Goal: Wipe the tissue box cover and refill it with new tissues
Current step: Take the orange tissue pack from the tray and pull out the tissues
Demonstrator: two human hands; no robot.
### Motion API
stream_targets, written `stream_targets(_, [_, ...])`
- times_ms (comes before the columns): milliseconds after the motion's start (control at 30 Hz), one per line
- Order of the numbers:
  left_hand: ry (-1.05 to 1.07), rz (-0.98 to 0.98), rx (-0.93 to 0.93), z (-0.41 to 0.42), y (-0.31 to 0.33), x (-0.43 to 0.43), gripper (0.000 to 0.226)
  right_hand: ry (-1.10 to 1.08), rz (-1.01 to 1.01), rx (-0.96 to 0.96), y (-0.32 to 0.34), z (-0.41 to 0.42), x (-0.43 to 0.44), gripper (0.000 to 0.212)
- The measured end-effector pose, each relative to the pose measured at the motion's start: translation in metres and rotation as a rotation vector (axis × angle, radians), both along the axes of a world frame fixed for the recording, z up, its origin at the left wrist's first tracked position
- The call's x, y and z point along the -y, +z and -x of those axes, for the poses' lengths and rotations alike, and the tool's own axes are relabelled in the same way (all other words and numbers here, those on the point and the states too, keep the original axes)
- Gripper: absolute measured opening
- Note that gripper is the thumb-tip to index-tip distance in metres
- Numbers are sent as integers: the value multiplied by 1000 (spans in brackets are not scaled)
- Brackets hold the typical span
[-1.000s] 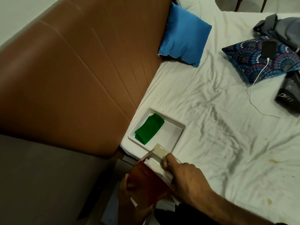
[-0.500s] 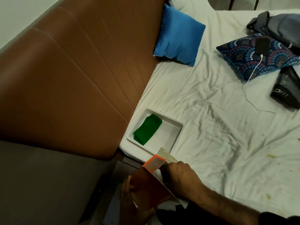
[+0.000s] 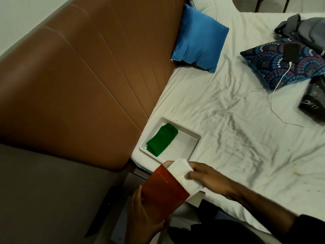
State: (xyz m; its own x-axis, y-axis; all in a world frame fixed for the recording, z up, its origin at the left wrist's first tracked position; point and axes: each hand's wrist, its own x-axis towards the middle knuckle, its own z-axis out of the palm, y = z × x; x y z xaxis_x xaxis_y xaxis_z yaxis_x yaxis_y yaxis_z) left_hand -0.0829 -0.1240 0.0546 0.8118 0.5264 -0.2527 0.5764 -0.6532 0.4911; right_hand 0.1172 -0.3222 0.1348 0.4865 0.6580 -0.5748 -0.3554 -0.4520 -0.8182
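An orange-red cardboard tissue box (image 3: 162, 188) is tilted at the bed's near corner, held from below by my left hand (image 3: 146, 221). My right hand (image 3: 209, 179) grips a white stack of tissues (image 3: 182, 173) that sticks partly out of the box's open end. A white tray (image 3: 193, 138) lies on the bed just beyond, with a folded green cloth (image 3: 162, 139) in it. I cannot tell which object is the tissue box cover.
A brown padded headboard (image 3: 79, 88) rises on the left. On the white sheet (image 3: 237, 129) lie a blue pillow (image 3: 198, 38), a patterned pillow (image 3: 284, 60) with a phone on a white cable, a black package (image 3: 314, 103) and grey clothing (image 3: 304, 27).
My right hand has drawn the white tissue stack partly out of the box's open end; before, its fingers were inside the opening. The view shifted slightly.
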Motion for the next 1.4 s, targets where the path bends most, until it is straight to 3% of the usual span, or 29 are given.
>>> stream_targets(67, [-30, 0, -80, 3, -6, -7, 139, -122, -42, -210, -6, -11, 8, 46])
stream_targets(200, [-20, 0, -128, 1, -15, -11, 140, -419, -69, -471, -19, -35, 28, 34])
stream_targets(467, [17, 105, -189, -21, -24, -27, 143, -743, -285, -582, -37, -89, 66, 39])
stream_targets(633, [-45, 56, -244, -61, -47, -32, 139, -908, -364, -488, -46, -123, 92, 29])
stream_targets(833, [-96, -103, -243, -139, -76, -22, 135, -892, -316, -408, -47, -148, 108, 43])
stream_targets(1233, [-115, -258, -239, -236, -91, -9, 133, -733, -172, -449, -61, -167, 76, 30])
stream_targets(1400, [7, -104, -62, -217, -93, -10, 125, -594, -183, -503, -59, -150, 43, 28])
